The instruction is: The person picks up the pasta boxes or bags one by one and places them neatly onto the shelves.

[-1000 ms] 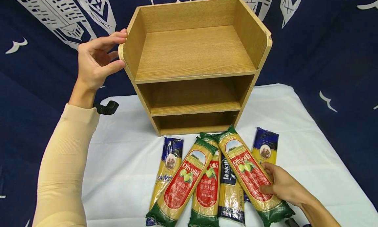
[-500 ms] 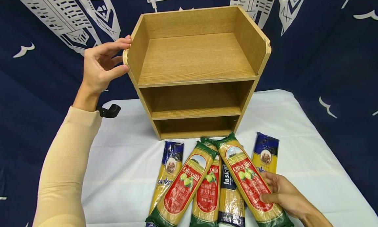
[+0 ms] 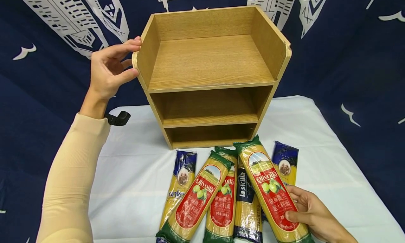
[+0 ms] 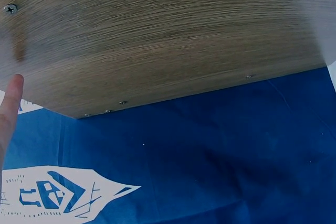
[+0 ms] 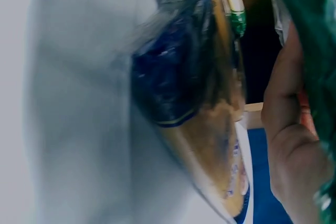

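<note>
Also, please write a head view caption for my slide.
Left hand holding a wooden shelf by its edge, right hand gripping an Olivoilà spaghetti pack among other pasta packs.

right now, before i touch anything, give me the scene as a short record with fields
left hand: holds left side edge of wooden shelf
right hand: holds a slanted Olivoilà packet
left Olivoilà packet: slanted, partly over middle Olivoilà packet
la sicilia packet: between middle and held packets
blue-and-yellow packets: one at left end, one at right end
surface: white cloth
backdrop: dark blue printed cloth
</note>
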`<action>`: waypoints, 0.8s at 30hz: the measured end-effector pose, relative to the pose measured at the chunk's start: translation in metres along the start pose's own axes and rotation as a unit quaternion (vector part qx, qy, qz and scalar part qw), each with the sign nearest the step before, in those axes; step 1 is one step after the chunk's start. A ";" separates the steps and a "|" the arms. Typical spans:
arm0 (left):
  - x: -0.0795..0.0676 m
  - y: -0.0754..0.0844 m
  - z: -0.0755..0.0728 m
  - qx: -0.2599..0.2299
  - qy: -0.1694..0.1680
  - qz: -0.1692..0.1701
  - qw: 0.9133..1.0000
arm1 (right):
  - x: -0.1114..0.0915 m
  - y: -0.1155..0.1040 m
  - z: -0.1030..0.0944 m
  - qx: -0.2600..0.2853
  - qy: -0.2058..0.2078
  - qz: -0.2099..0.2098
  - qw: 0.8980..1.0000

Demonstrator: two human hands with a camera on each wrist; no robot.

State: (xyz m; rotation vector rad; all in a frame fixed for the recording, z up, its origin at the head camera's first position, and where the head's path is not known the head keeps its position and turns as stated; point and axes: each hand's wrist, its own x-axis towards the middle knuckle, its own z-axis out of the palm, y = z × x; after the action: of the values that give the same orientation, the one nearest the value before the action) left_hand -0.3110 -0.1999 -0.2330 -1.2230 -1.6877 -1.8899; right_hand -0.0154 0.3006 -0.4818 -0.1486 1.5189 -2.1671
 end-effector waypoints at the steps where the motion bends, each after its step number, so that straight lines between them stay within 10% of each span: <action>1: 0.000 0.000 0.000 -0.002 0.001 0.002 1.000 | -0.001 -0.002 0.002 0.002 -0.001 -0.007 1.000; 24: -0.001 0.001 0.002 -0.017 0.007 0.006 1.000 | -0.007 -0.067 0.043 -0.043 -0.011 -0.221 0.974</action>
State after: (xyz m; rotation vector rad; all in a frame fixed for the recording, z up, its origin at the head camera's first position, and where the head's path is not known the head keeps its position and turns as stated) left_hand -0.3092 -0.1989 -0.2336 -1.2263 -1.6449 -1.9231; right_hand -0.0159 0.2848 -0.4039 -0.5890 1.6934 -2.4195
